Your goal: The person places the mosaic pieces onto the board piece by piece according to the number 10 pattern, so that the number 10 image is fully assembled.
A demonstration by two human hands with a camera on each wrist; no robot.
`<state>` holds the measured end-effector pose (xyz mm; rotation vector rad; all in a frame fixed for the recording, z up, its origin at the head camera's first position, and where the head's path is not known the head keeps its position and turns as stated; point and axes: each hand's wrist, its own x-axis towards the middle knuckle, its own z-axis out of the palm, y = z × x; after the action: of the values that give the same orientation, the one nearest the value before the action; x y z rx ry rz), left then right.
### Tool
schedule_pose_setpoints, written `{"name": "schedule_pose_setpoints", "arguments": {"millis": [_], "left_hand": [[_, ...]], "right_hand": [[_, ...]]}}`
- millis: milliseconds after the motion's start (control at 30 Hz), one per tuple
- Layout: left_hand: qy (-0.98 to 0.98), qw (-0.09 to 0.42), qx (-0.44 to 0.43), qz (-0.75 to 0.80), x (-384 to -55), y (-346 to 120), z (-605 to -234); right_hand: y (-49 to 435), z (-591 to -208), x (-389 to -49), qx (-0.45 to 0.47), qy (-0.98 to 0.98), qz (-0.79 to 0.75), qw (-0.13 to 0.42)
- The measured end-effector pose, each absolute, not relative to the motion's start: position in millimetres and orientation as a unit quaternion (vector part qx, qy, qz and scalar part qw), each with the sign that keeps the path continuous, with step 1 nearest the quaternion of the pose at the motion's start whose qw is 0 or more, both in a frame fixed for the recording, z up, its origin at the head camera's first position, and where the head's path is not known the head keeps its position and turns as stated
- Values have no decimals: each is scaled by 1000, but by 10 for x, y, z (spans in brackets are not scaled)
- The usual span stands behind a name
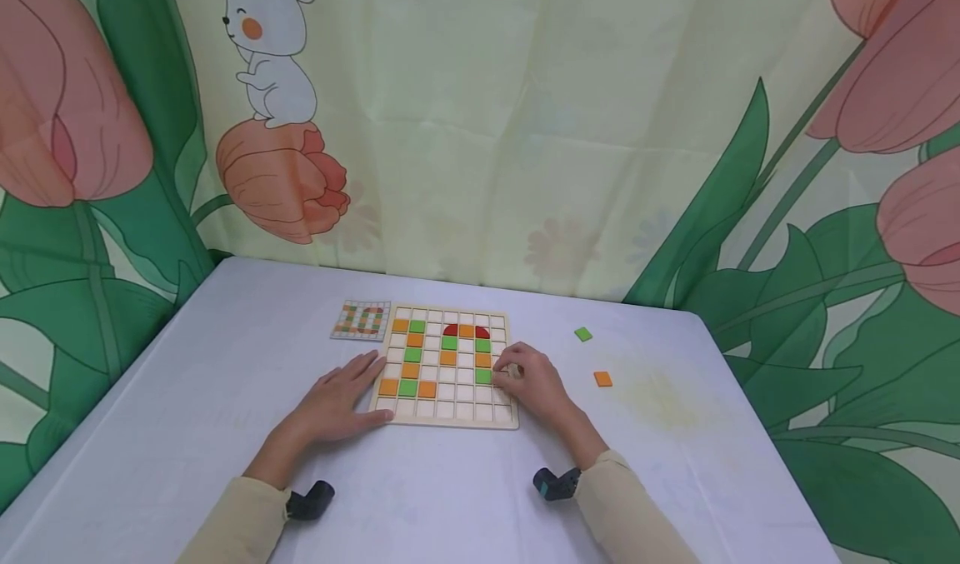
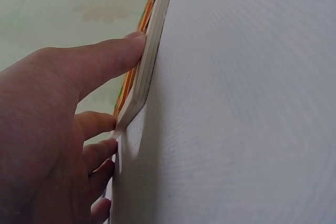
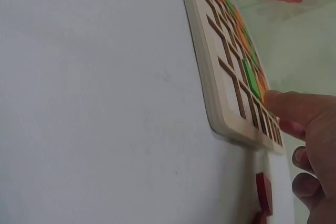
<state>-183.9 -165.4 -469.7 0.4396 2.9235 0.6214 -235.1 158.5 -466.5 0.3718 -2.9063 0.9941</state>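
Observation:
A wooden grid board lies on the table, holding orange, green and red tiles in some of its cells. My left hand rests at its left edge with fingers extended; in the left wrist view the thumb lies against the board's rim. My right hand is at the board's right side, thumb and index finger bent toward each other. Their tips are beside a green tile, seen in the right wrist view as a green tile in its cell. Whether anything is between those tips is hidden.
A small pattern card lies left of the board's top corner. To the right lie a loose green tile and a loose orange tile. Red pieces lie on the table beside the board. A printed curtain hangs behind.

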Motion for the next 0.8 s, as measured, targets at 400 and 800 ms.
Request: {"name": "schedule_pose_setpoints", "arguments": {"millis": [400, 800], "left_hand": [[967, 59, 144, 203, -1843, -1663, -4695], [967, 60, 143, 202, -1851, -1642, -4714]], "right_hand": [[2111, -4706, -2485, 6, -951, 306, 52], [2567, -4674, -2625, -41, -956, 284, 65]]}}
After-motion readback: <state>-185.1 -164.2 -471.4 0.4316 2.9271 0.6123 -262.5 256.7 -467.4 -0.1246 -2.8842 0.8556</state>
